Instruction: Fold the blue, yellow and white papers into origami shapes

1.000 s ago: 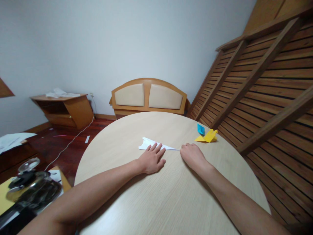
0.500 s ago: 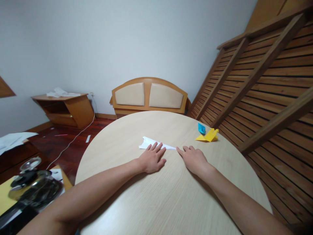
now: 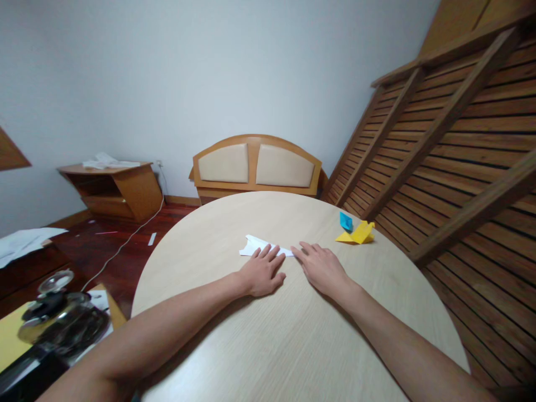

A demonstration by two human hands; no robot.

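A white folded sheet of paper (image 3: 252, 245) lies flat on the round table, wide at its left end and narrowing to a point at the right. My left hand (image 3: 263, 273) rests on its near edge with the fingers spread, covering part of the middle. At the narrow tip, my right hand (image 3: 320, 267) touches the paper with its fingertips, fingers stretched out. Beyond it to the right stand a yellow origami bird (image 3: 359, 233) and a small blue folded paper piece (image 3: 345, 221), close together.
The round wooden table (image 3: 293, 346) fills the foreground. On the left, a glass pot (image 3: 67, 318) stands on a side surface, with white papers (image 3: 27, 245) behind it. A wooden slatted frame (image 3: 452, 167) leans along the right. A headboard (image 3: 256, 162) stands behind the table.
My right hand has moved slightly left along the paper's tip, and its fingers have stretched out more. My left hand has stayed in place on the paper.
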